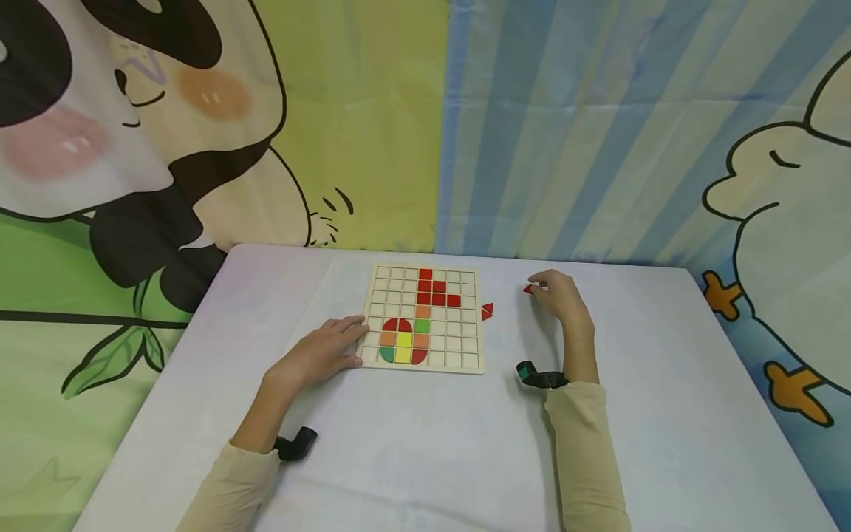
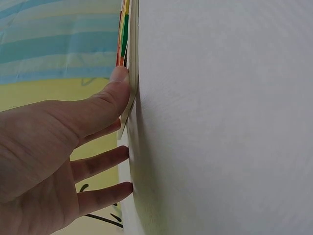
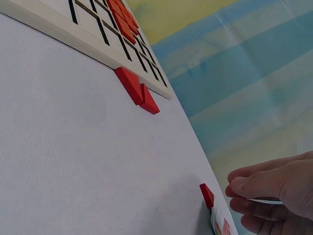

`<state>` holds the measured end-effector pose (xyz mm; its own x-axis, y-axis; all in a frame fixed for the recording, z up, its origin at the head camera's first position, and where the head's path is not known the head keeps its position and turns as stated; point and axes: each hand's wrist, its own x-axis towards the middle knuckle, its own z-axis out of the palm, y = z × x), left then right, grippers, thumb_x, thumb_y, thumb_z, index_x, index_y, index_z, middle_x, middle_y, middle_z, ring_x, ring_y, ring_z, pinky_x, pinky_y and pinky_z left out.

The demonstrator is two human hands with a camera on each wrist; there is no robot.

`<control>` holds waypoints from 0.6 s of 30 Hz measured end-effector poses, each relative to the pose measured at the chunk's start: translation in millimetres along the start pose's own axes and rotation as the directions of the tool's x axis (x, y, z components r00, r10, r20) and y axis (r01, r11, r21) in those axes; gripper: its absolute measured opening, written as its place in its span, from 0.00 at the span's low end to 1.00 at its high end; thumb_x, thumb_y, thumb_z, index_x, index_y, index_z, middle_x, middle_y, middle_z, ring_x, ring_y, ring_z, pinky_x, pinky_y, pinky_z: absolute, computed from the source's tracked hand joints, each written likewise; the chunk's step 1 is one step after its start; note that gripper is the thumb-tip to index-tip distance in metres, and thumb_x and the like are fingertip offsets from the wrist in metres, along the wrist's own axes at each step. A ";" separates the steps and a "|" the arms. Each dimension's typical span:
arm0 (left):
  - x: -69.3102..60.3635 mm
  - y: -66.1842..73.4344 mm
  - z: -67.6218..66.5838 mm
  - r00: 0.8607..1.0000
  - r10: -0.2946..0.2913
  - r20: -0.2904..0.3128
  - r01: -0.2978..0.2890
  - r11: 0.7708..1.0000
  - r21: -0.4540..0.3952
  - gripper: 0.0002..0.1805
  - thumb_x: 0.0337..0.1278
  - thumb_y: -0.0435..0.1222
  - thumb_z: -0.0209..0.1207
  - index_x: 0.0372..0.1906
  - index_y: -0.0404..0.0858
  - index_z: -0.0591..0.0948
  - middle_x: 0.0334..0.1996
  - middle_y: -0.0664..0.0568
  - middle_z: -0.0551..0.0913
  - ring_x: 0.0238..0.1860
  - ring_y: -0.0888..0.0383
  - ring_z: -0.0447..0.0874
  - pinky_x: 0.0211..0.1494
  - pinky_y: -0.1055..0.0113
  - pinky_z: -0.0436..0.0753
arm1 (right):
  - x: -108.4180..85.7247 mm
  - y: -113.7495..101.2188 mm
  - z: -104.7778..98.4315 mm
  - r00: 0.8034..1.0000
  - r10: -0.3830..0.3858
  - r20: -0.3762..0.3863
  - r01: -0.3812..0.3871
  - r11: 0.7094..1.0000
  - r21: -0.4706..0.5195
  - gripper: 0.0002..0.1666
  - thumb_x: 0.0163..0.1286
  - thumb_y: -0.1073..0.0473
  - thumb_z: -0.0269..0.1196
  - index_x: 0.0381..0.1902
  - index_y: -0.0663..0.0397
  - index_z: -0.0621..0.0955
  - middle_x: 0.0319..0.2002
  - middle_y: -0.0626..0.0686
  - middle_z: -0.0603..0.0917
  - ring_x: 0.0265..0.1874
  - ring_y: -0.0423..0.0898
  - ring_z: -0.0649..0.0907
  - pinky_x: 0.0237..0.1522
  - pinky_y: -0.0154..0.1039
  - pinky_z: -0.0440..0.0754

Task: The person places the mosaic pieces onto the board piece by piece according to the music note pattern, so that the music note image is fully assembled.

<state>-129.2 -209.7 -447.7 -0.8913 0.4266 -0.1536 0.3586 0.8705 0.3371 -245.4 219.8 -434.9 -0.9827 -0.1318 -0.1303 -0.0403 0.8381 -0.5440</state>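
A pale gridded wooden board (image 1: 453, 344) lies on the table, with red, orange, yellow and green pieces set in some squares. My left hand (image 1: 327, 346) rests along its left edge; in the left wrist view the thumb (image 2: 105, 105) touches the board's side and the other fingers spread below. Beyond the board's right side, my right hand (image 1: 557, 292) hovers by a small red triangle (image 3: 207, 196). The right wrist view shows thumb and fingertips close together, a small gap away from that triangle. Two more red triangles (image 3: 129, 85) lie against the board's right edge.
A whitish item with red marks (image 3: 224, 226) lies partly hidden near the right hand. The white-covered table (image 1: 425, 443) ends at a printed cloth backdrop (image 1: 372, 148). A black camera (image 1: 540, 375) is strapped to each wrist.
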 end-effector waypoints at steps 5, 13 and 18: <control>-0.4 -0.3 0.5 1.000 0.000 -0.001 0.000 1.000 0.004 0.35 0.60 0.46 0.63 0.71 0.42 0.67 0.73 0.48 0.63 0.71 0.44 0.63 0.67 0.44 0.72 | 2.3 1.7 4.2 1.000 0.001 0.023 -0.001 1.000 0.001 0.17 0.72 0.67 0.54 0.55 0.68 0.80 0.59 0.69 0.77 0.59 0.63 0.75 0.62 0.58 0.74; -0.2 -0.5 0.7 1.000 0.009 -0.004 -0.009 1.000 0.009 0.36 0.60 0.46 0.63 0.71 0.42 0.67 0.74 0.47 0.63 0.71 0.44 0.63 0.67 0.44 0.72 | 8.0 3.0 11.3 0.993 -0.118 0.026 0.120 0.989 -0.085 0.14 0.68 0.71 0.55 0.47 0.71 0.83 0.48 0.69 0.82 0.51 0.63 0.79 0.58 0.58 0.75; 0.8 -1.2 1.8 1.000 0.012 -0.007 -0.012 1.000 0.010 0.36 0.60 0.47 0.63 0.71 0.41 0.67 0.73 0.47 0.63 0.71 0.44 0.64 0.67 0.44 0.72 | 7.3 0.5 14.6 0.993 -0.118 0.019 0.119 0.989 -0.082 0.13 0.67 0.72 0.57 0.47 0.71 0.83 0.47 0.69 0.82 0.49 0.63 0.80 0.54 0.56 0.78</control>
<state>-129.9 -210.0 -449.9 -0.8887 0.4356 -0.1434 0.3720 0.8676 0.3299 -250.0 211.5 -448.2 -0.9675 -0.2397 -0.0811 -0.1717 0.8572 -0.4855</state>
